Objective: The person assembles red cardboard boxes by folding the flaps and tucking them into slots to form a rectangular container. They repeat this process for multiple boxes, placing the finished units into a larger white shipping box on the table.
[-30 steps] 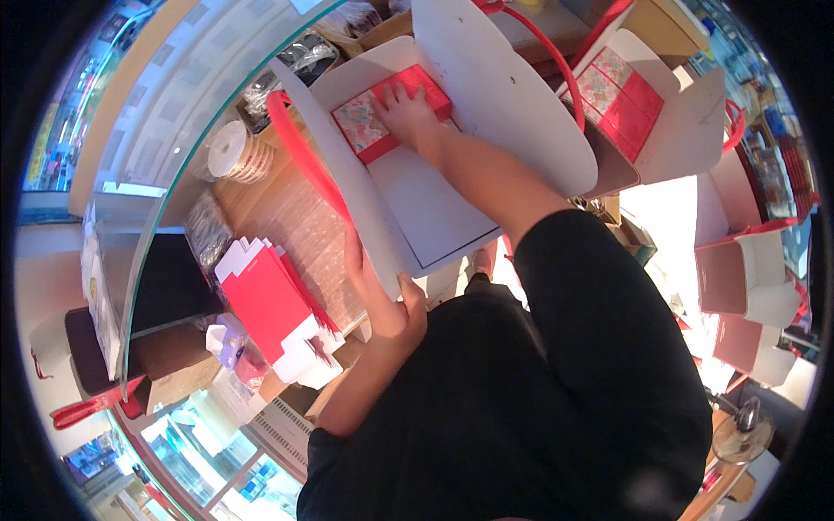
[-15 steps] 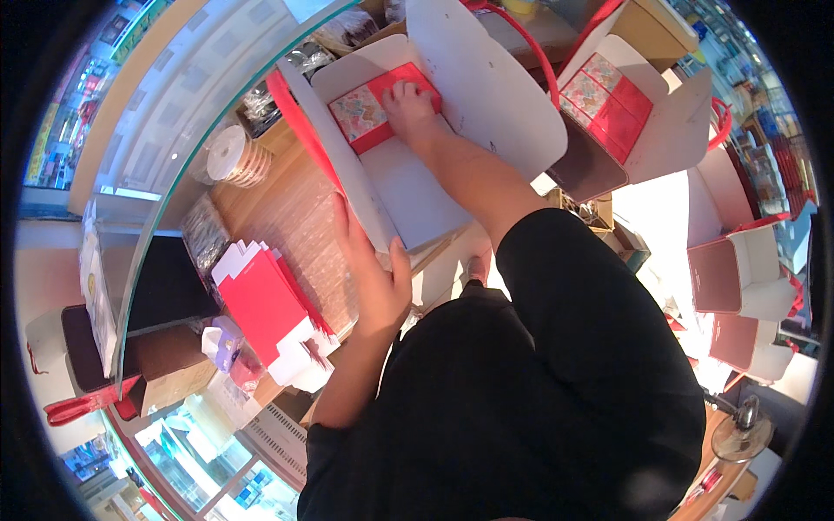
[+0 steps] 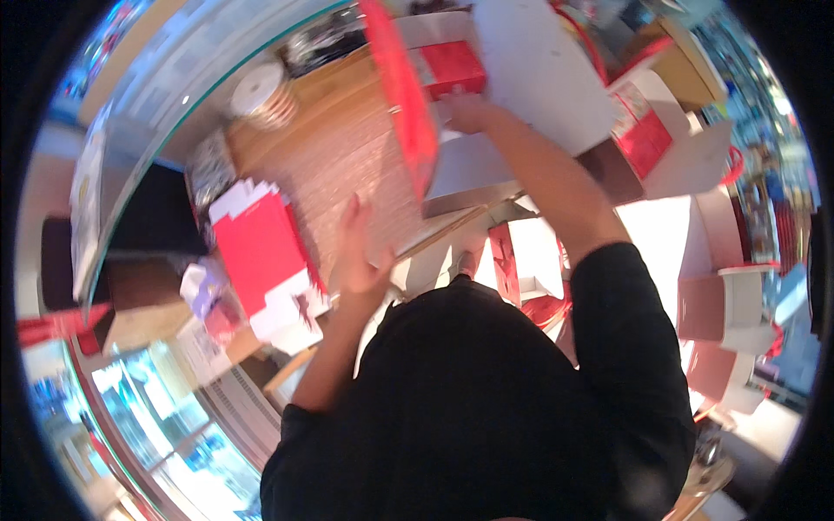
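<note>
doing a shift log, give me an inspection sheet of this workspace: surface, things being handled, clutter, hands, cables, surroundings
surface: wooden table, partly covered
things: open white box with a red box inside
clutter: flat red cartons and a white roll on the table's left
left hand: open, holding nothing
right hand: by the red box, blurred, grip unclear
cables: nothing seen
surroundings: another open box to the right, red inside

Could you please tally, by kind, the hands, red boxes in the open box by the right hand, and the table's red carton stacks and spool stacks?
Left hand, right hand: 2
Red box: 1
Red carton stack: 1
Spool stack: 1
Total: 5
</note>
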{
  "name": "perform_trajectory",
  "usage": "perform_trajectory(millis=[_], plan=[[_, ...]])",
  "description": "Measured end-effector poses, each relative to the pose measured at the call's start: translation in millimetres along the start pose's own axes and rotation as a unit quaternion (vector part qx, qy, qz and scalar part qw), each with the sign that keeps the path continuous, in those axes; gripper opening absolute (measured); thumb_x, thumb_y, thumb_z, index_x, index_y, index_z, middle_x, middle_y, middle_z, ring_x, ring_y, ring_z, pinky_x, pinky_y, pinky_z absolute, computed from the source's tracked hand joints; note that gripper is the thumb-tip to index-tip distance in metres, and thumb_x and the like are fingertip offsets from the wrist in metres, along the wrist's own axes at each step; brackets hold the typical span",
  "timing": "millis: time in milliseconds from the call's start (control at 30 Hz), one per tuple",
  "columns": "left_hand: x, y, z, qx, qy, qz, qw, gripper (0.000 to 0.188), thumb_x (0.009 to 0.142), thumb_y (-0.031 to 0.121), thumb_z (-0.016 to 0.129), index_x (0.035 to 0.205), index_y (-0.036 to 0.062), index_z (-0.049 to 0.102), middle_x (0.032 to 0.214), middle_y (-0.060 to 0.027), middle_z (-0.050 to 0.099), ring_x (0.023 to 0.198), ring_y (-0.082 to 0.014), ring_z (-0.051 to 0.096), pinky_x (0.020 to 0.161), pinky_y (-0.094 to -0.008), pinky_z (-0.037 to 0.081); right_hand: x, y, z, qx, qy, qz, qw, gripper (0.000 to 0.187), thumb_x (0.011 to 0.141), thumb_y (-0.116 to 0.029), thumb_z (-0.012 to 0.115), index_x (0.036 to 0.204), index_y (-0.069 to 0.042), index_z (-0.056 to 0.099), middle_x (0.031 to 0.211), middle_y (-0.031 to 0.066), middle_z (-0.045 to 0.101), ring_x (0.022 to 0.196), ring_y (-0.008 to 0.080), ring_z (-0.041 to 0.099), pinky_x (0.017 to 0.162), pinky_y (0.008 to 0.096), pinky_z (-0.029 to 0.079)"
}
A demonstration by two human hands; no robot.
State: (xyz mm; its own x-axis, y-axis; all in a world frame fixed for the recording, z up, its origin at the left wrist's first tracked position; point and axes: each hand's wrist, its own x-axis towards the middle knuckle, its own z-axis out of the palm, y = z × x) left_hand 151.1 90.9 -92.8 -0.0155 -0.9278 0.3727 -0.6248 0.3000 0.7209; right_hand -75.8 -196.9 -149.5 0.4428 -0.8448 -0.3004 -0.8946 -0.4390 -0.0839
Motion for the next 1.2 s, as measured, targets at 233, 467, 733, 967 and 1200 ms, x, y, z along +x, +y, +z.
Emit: perform_trajectory(millis=[233, 467, 733, 967, 1200], plan=[[-98.0, -162.4, -114.0, 0.291, 0.151, -0.247, 0.912, 0.061, 0.084, 0.021, 0.067, 0.135, -0.0008, 0.042, 0.144, -0.0224, 0.037, 0.134, -0.0395, 0.034, 0.109, -0.0478, 0.029, -192.8, -67.5, -86.8, 0.254, 0.138, -0.165, 0.943, 0.048, 0.088, -0.027, 0.063, 0.127, -0.001, 0.054, 0.128, 0.02, 0.056, 0.12, 0.0319, 0.052, 0.101, 0.0394, 0.039], [-126.6, -207.5, -134.0, 0.347, 0.109, -0.353, 0.862, 0.08, 0.076, 0.039, 0.074, 0.137, 0.0007, 0.04, 0.14, -0.0222, 0.04, 0.13, -0.0398, 0.037, 0.107, -0.0486, 0.031, -215.4, -76.3, -47.3, 0.078, 0.329, -0.056, 0.939, 0.028, 0.081, -0.01, 0.071, 0.106, -0.001, 0.061, 0.105, 0.0165, 0.06, 0.103, 0.0314, 0.058, 0.09, 0.0386, 0.044], [-114.8, -195.1, -151.4, 0.285, 0.123, -0.45, 0.837, 0.085, 0.072, 0.044, 0.077, 0.135, -0.0006, 0.042, 0.134, -0.0238, 0.046, 0.127, -0.0403, 0.041, 0.106, -0.0469, 0.034, -188.1, -212.7, 4.9, 0.52, -0.158, -0.151, 0.825, 0.033, 0.088, -0.022, 0.066, 0.115, -0.003, 0.061, 0.099, 0.0095, 0.067, 0.092, 0.0174, 0.063, 0.081, 0.031, 0.05], [-123.9, -211.2, -150.9, 0.257, 0.193, -0.383, 0.866, 0.064, 0.072, 0.031, 0.079, 0.12, -0.0002, 0.051, 0.121, -0.021, 0.054, 0.116, -0.0382, 0.048, 0.099, -0.0476, 0.038, -58.1, -351.2, 128.6, 0.528, -0.049, -0.153, 0.834, 0.056, 0.082, -0.024, 0.066, 0.129, -0.001, 0.048, 0.109, 0.024, 0.063, 0.101, 0.0396, 0.061, 0.088, 0.0418, 0.049], [-121.7, -178.1, -141.9, -0.043, 0.285, -0.335, 0.897, 0.036, 0.085, 0.01, 0.067, 0.117, 0.0005, 0.052, 0.105, -0.0151, 0.062, 0.097, -0.0262, 0.059, 0.083, -0.037, 0.047, -81.6, -340.3, 131.8, 0.764, -0.006, -0.054, 0.643, 0.037, 0.088, -0.014, 0.062, 0.12, 0.003, 0.054, 0.101, 0.0131, 0.067, 0.093, 0.0229, 0.065, 0.08, 0.0347, 0.051]])
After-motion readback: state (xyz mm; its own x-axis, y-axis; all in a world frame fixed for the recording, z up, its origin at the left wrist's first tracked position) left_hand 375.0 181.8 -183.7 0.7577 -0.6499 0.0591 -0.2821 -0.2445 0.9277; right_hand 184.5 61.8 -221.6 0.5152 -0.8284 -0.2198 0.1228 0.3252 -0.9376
